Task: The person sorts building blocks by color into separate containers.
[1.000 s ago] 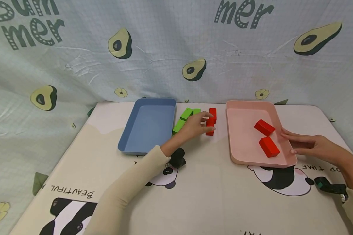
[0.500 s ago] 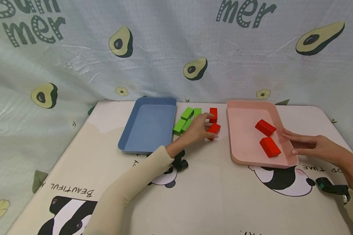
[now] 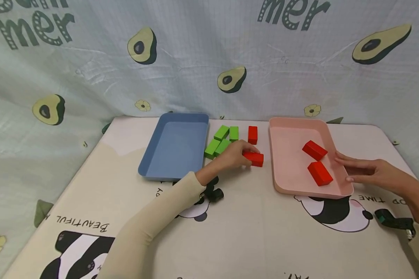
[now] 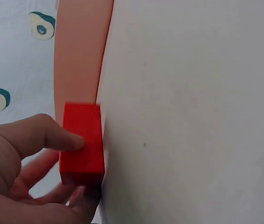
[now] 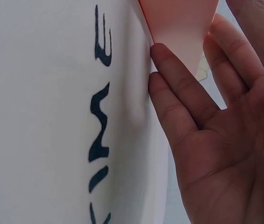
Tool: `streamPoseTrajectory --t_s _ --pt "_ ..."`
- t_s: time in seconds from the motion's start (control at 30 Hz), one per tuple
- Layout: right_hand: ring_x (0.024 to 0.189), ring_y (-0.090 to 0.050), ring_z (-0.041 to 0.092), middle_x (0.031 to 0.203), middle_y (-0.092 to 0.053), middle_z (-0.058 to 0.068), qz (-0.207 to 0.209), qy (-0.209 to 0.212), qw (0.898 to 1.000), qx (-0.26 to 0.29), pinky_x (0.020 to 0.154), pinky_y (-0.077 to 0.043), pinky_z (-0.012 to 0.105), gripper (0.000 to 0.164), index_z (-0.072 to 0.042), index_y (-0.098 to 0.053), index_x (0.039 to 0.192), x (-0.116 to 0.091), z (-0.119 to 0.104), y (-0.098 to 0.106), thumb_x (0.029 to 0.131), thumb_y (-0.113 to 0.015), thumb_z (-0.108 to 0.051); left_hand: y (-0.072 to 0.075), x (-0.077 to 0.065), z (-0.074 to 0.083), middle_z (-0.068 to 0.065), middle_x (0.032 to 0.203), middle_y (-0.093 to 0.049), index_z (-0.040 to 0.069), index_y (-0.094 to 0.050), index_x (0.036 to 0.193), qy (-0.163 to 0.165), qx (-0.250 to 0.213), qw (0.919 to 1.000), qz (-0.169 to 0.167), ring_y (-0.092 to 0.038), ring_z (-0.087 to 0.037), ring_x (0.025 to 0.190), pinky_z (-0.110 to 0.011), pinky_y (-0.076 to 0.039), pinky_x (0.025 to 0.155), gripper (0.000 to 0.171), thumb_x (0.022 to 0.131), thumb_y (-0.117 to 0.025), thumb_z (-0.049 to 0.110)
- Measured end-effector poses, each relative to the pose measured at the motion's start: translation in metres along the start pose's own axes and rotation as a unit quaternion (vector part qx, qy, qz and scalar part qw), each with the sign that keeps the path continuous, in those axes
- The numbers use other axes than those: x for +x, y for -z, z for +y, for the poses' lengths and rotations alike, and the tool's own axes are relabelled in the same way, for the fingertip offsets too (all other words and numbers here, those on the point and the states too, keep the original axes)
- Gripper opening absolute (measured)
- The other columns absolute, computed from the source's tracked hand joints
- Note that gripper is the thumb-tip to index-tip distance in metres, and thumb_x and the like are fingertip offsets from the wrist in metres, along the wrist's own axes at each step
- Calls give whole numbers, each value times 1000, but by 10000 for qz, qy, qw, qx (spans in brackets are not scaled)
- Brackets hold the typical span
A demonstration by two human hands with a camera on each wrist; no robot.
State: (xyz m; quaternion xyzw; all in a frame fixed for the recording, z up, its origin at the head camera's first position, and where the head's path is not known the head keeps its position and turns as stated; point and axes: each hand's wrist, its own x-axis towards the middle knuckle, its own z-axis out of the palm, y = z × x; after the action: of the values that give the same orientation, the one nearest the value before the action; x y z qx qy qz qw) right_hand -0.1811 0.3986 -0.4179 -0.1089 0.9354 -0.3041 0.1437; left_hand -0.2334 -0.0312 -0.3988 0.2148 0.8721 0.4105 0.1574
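My left hand [image 3: 234,155] pinches a red block [image 3: 254,159] between thumb and fingers, left of the pink tray [image 3: 277,162]. In the left wrist view the thumb lies across this red block [image 4: 81,161], with the tray's pink wall [image 4: 78,56] beyond it. Two more red blocks [image 3: 315,150] lie inside the pink tray near its right side. My right hand [image 3: 373,174] touches the tray's right wall with extended fingers. The right wrist view shows its fingers [image 5: 181,84] against the pink wall. Another red block [image 3: 253,135] stays on the table behind my left hand.
Several green blocks [image 3: 222,132] lie between the left hand and a blue tray [image 3: 176,179] at the back left. A patterned curtain [image 3: 181,58] hangs behind the table [image 3: 251,232]. Black wrist devices [image 3: 392,221] sit under both wrists.
My left hand has taken hold of the front red block, drawn it toward the front right, and turned it crosswise. The right hand keeps its place at the pink tray.
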Motion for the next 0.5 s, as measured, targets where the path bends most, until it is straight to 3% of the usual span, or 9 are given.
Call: streamPoseTrajectory --t_s 0.07,0.17,0.3,0.5 --pt "141 -37 52 151 -30 -29 26 34 10000 -16 99 -39 69 70 -22 -43 155 1 0 1 94 -73 -36 3 0 0 -7 129 -65 10 -73 125 -52 -34 9998 -200 -52 -19 109 -19 -46 74 44 86 -68 -8" --pt "140 -35 55 153 -29 -27 3 15 10000 24 99 -37 71 70 -22 -42 155 1 -1 2 95 -73 -36 5 -1 0 -7 135 -63 9 -68 132 -25 -237 9991 -349 -51 -19 117 -19 -47 83 50 85 -72 -8" --pt "138 -33 57 159 -28 -15 -46 -72 9999 83 99 -35 74 70 -22 -41 156 1 -3 2 95 -72 -37 5 -1 -1 -6 134 -65 8 -67 133 93 -275 9993 -229 -52 -19 124 -19 -46 97 52 84 -80 -1" --pt "138 -33 59 161 -27 13 -109 -135 9998 53 97 -35 76 73 -20 -39 156 2 -4 0 94 -73 -39 3 1 -3 -2 115 -69 12 -78 114 188 37 9998 -18 -53 -15 107 -19 -46 85 35 81 -88 12"
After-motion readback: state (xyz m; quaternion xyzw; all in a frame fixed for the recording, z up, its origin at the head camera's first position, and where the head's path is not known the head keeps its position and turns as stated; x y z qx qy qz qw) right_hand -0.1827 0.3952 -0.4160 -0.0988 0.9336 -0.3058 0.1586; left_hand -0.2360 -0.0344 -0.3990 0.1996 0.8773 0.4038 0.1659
